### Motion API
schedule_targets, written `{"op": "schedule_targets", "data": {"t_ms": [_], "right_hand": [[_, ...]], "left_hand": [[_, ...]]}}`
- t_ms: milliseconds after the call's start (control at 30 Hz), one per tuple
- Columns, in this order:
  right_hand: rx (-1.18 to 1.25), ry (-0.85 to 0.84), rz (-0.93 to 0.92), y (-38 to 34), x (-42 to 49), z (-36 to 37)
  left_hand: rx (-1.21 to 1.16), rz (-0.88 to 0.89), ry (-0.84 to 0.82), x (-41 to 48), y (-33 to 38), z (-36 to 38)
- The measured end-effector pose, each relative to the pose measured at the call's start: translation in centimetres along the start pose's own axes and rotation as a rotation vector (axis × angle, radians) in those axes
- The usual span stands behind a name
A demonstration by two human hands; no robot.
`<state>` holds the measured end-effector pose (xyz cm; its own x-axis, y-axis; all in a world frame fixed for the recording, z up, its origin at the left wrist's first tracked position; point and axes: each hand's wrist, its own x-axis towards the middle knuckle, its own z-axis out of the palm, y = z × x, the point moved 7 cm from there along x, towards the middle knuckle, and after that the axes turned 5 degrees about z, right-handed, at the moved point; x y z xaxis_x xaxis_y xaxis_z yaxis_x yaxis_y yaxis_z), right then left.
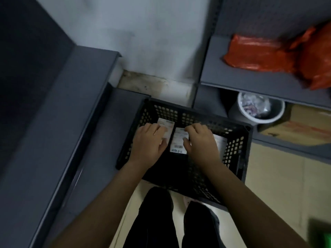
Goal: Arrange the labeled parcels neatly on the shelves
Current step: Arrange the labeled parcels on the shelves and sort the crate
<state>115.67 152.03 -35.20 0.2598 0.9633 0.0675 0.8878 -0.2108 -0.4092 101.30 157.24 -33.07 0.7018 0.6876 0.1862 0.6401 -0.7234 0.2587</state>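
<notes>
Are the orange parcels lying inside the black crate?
No, the orange parcels lie on the grey shelf, apart from the black crate.

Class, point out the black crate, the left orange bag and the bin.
black crate [234, 149], head view, right perforated wall.
left orange bag [258, 54], head view, middle of its face.
bin [265, 120], head view, front rim.

Crate [238, 151] walls around parcels [178, 140]

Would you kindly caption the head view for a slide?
Left hand and right hand grasp labeled parcels in a black crate; orange parcels lie on the grey shelf.
</notes>
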Motion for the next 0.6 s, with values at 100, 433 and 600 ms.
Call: {"op": "schedule_targets", "data": {"t_ms": [100,433,600], "right_hand": [[0.038,-0.036,-0.120,-3.0,0.0,-0.6],[0.161,-0.236,-0.649,-19.8,-7.6,-1.4],[0.159,-0.366,-0.948,-28.6,-16.7,-1.0]], "left_hand": [[0.043,-0.149,0.081,-3.4,-0.1,-3.2],[0.200,-0.762,0.182,-22.9,0.7,-12.6],[0.282,-1.070,0.253,-35.4,3.9,-16.5]]}}
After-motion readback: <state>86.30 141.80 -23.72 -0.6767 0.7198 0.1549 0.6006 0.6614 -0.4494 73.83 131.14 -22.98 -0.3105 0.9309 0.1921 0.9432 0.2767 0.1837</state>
